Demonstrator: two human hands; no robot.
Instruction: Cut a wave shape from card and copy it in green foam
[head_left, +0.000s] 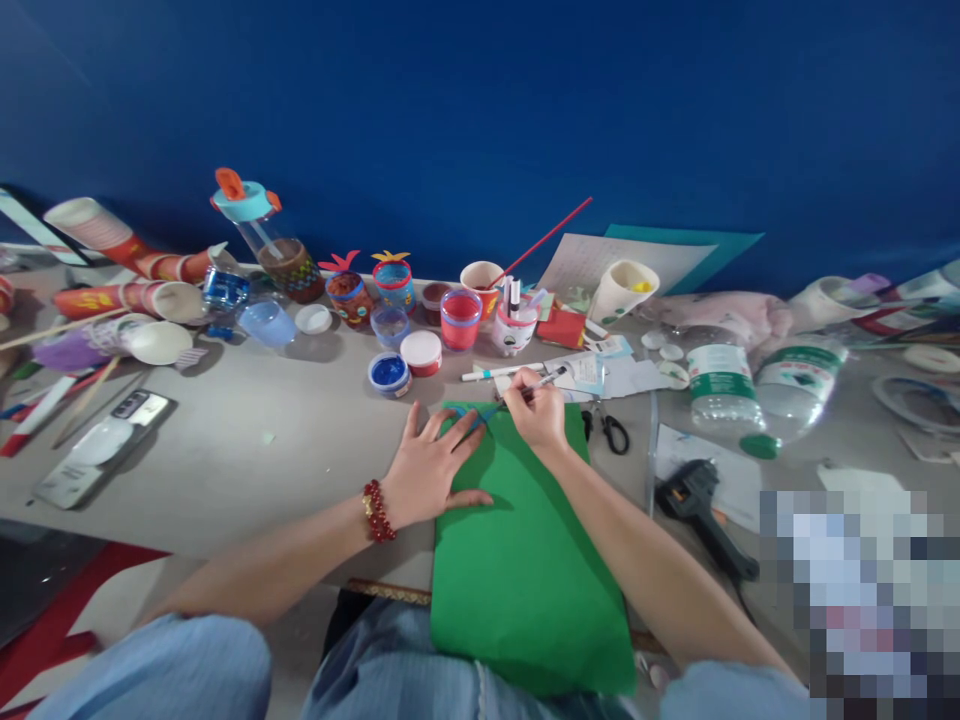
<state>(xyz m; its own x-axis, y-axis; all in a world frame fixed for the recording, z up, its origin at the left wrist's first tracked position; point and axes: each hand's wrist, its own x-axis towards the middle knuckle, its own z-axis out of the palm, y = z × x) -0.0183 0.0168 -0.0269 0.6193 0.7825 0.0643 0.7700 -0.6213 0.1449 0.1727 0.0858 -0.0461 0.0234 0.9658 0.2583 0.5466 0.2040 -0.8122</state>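
A large green sheet of paper (525,560) lies in front of me and hangs over the table's near edge. My left hand (431,460) rests flat on its upper left part, fingers spread, with a beaded bracelet at the wrist. Under those fingertips is a small blue piece (471,416), partly hidden. My right hand (536,415) grips a pen (553,377) with its tip down beside the blue piece, at the sheet's far edge. Just right of the sheet lie black-handled scissors (616,434), partly covered.
Pots of blue paint (390,372) and red paint (460,318) stand beyond my hands. A pen cup (514,328) is behind them. To the right are a glue gun (701,510) and plastic bottles (721,385). A phone (105,450) and paper cups (161,300) lie left.
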